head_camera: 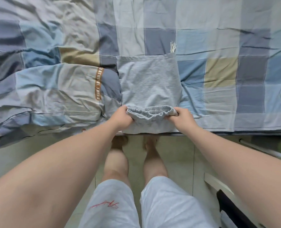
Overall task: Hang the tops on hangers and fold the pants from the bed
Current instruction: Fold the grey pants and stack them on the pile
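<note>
Both hands grip grey pants (150,83) waistband on bed (218,46)

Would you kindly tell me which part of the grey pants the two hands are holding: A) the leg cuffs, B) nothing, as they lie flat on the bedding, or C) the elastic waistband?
C: the left hand and the right hand each grip one end of the gathered elastic waistband of the grey pants, near the bed's front edge.

Light grey pants (148,83), folded into a rectangle, lie flat at the near edge of the bed (218,38), their gathered elastic waistband (153,111) raised toward the viewer.
</note>
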